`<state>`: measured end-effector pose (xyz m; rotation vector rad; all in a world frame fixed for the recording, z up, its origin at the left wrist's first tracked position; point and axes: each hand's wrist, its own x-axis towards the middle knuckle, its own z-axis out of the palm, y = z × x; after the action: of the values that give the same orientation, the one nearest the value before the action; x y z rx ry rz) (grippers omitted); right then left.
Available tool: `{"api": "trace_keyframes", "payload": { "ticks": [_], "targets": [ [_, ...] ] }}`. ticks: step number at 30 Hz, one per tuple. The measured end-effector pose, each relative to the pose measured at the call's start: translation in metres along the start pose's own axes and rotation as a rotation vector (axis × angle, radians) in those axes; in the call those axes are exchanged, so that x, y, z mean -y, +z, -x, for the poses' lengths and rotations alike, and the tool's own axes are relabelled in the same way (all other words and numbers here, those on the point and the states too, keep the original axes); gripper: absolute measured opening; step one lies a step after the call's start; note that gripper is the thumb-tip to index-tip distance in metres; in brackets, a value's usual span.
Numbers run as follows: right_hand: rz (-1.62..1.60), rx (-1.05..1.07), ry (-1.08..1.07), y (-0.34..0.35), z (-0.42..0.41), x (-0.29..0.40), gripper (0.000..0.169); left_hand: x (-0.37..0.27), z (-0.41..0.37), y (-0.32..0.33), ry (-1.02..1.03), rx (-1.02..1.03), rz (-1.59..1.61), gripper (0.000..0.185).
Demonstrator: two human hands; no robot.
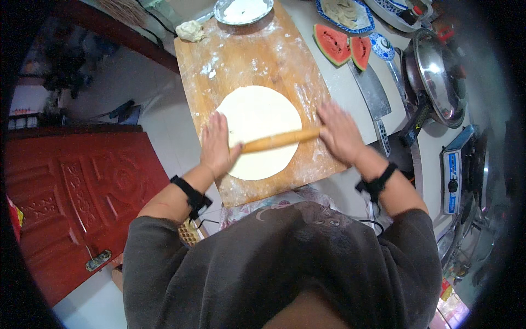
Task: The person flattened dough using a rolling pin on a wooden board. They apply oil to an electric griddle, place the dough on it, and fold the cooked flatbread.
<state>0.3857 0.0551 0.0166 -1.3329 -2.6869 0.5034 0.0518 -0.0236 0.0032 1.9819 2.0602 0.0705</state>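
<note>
A wooden rolling pin (279, 140) lies across a large round sheet of rolled dough (259, 113) on a floured wooden board (254, 57). My left hand (218, 144) is flat over the pin's left end, fingers extended and thumb beside the pin. At the other end, my right hand (340, 132) rests with its palm on the pin; its fingers are extended and blurred. Neither hand curls round the pin. A lump of dough (190, 31) sits at the board's far left corner, near a metal bowl of flour (243, 11).
Right of the board lie two watermelon pieces (333, 44), a cleaver (372, 90) and a blue-and-white spoon (382, 46). Farther right are a lidded pan (437, 78) and a portable gas stove (454, 177). A red door (82, 197) stands at left.
</note>
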Motion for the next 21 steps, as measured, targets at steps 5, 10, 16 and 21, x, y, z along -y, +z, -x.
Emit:
{"api": "trace_keyframes", "payload": {
  "ticks": [5,10,16,21],
  "targets": [
    [-0.014,-0.204,0.091,0.013,-0.101,-0.045,0.054,0.014,-0.084,-0.012,-0.277,-0.361,0.010,0.079],
    [-0.034,-0.033,0.035,0.011,-0.003,-0.014,0.057,-0.006,-0.012,-0.013,0.004,-0.043,-0.108,0.080],
    [-0.088,0.076,-0.009,0.003,0.090,0.035,0.048,-0.007,0.074,-0.008,0.283,0.309,-0.069,0.084],
    [-0.116,-0.079,0.138,-0.013,0.093,0.023,0.026,0.009,0.036,0.010,-0.248,-0.076,0.178,0.088]
  ]
}}
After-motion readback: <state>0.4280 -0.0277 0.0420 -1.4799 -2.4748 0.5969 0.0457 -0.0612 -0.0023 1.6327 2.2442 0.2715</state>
